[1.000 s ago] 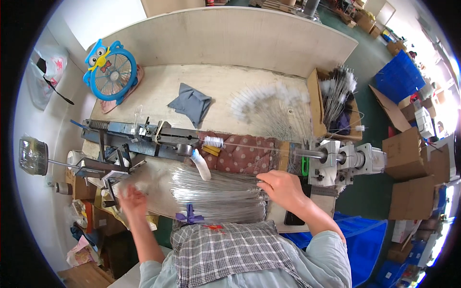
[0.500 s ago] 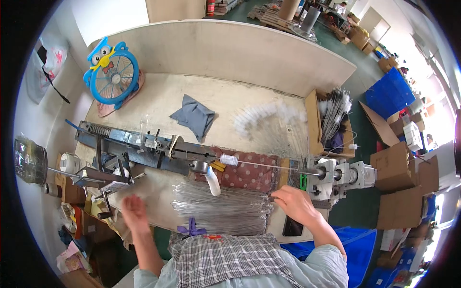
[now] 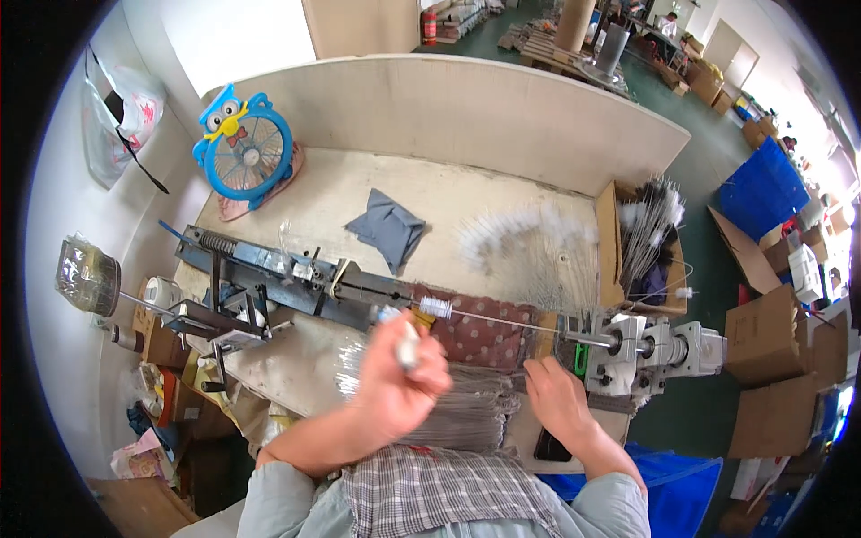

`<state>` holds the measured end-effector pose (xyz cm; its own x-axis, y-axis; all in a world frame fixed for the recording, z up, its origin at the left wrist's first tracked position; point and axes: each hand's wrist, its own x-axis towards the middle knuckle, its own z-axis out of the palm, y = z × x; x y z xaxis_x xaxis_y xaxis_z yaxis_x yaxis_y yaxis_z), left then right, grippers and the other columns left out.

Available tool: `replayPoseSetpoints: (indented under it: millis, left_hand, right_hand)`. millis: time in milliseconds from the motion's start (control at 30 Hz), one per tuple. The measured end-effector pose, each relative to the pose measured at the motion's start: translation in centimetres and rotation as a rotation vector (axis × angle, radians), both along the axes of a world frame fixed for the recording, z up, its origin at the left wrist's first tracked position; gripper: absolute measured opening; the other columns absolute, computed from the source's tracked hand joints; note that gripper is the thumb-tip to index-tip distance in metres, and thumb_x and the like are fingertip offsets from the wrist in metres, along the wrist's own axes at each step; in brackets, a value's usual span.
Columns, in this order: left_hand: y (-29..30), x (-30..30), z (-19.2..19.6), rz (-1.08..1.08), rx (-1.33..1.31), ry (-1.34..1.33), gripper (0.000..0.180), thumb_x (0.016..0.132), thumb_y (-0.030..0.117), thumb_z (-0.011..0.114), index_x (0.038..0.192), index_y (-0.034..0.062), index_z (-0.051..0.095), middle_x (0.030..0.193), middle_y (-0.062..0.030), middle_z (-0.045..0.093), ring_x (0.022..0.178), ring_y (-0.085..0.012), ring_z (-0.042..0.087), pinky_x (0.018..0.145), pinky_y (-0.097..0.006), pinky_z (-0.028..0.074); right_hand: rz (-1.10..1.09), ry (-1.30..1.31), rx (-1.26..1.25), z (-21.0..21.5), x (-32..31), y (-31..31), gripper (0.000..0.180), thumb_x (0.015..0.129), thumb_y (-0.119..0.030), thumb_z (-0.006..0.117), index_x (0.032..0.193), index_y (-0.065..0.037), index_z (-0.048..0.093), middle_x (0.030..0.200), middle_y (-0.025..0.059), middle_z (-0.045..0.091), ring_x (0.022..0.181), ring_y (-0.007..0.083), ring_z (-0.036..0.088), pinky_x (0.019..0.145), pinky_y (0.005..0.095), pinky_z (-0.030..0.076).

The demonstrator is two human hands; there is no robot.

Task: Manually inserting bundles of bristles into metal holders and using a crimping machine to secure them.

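Note:
My left hand (image 3: pixel 401 384), slightly blurred, is closed round the white handle (image 3: pixel 409 346) of a lever on the bench machine (image 3: pixel 260 269). Just beyond it, a white-bristled wire brush (image 3: pixel 435 308) is stretched level in the machine. Its wire stem runs right to the metal spindle (image 3: pixel 592 341). My right hand (image 3: pixel 558 399) rests near the spindle, by the right ends of a bundle of thin metal wires (image 3: pixel 471 408). Its fingers are bent together and point down; what they hold, if anything, is hidden. My left forearm covers part of the bundle.
A maroon dotted cloth (image 3: pixel 489 332) lies under the brush stem. Finished-looking white brushes (image 3: pixel 520 238) are fanned out behind, beside a carton (image 3: pixel 610 242) of more brushes. A grey cloth (image 3: pixel 387 229), a blue fan (image 3: pixel 247 152) and a dark phone (image 3: pixel 552 446) are on the table.
My left hand has swung right from the left table edge and taken hold of the white handle. My right hand has shifted slightly, off the wire ends. The whole view has moved a little.

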<state>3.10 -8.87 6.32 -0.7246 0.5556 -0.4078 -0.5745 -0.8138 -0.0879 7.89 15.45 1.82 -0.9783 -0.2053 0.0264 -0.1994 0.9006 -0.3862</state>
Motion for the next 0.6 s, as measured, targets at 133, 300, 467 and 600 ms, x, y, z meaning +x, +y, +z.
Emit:
replayPoseSetpoints:
  millis: [133,300,467,600]
  left_hand:
    - [-3.9,-1.0,1.3,-0.133,-0.200,0.125,0.046,0.095,0.045,0.039,0.084,0.0057,0.060,0.058,-0.0008,0.051,0.039,-0.0107,0.042,0.047,-0.028,0.039]
    - [-3.5,1.4,-1.4,0.084,-0.634,0.030,0.044,0.098,0.039,0.035,0.082,0.0053,0.059,0.058,-0.0050,0.055,0.041,-0.0154,0.046,0.051,-0.032,0.042]
    - [1.9,-0.4,-2.4,-0.297,-1.097,1.212,0.021,0.089,0.019,0.057,0.098,0.0000,0.059,0.086,-0.0129,0.062,0.062,-0.0218,0.062,0.053,-0.030,0.049]
    - [8.1,-3.3,-4.1,0.117,-1.828,1.821,0.032,0.084,0.016,0.058,0.112,0.0031,0.052,0.089,-0.0108,0.059,0.063,-0.0195,0.063,0.054,-0.032,0.050]
  right_hand:
    - [0.002,0.028,0.248,3.5,-0.9,1.5,0.019,0.075,-0.002,0.056,0.094,-0.006,0.059,0.082,0.0119,0.054,0.079,0.0309,0.059,0.064,0.0407,0.050]
    - [-0.159,0.491,-0.052,8.1,-3.0,4.2,0.016,0.079,0.003,0.058,0.094,0.000,0.061,0.080,0.0124,0.060,0.071,0.0286,0.059,0.062,0.0347,0.048]
    - [-0.180,0.317,-0.162,8.1,-4.4,2.7,0.014,0.082,0.001,0.059,0.096,0.001,0.063,0.077,0.0131,0.061,0.067,0.0290,0.059,0.060,0.0348,0.048]
    - [-0.138,0.211,-0.276,6.5,-6.2,1.2,0.014,0.084,-0.002,0.059,0.097,0.000,0.063,0.081,0.0148,0.062,0.066,0.0303,0.060,0.060,0.0356,0.048]
